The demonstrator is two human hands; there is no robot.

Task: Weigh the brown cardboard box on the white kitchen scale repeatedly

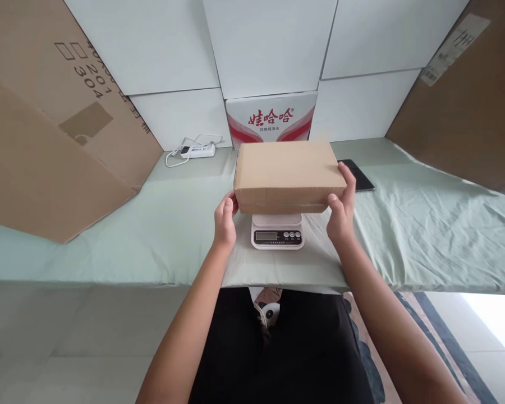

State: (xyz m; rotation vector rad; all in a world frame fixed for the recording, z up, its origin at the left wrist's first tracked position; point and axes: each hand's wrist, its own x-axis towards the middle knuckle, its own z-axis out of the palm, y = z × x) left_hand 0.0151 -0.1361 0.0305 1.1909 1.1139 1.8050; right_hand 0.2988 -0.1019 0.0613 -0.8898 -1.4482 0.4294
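A closed brown cardboard box [288, 168] is held level between my two hands. At its near left corner my left hand [226, 219] grips the side, the fingers partly hidden behind the box. My right hand [341, 205] grips the right end, thumb on the front face and a finger along the edge. Under the box is a white digital kitchen scale [278, 238], its display and buttons facing me. The box covers most of the weighing plate, and I cannot tell whether the two touch.
A large carton [67, 123] stands left, another [467, 106] right. Behind the box is a white and red carton [271, 120]. A white power strip [198, 150] with a cable lies back left; a black tablet-like device [357, 175] lies right. Pale green cloth [151, 235] covers the table.
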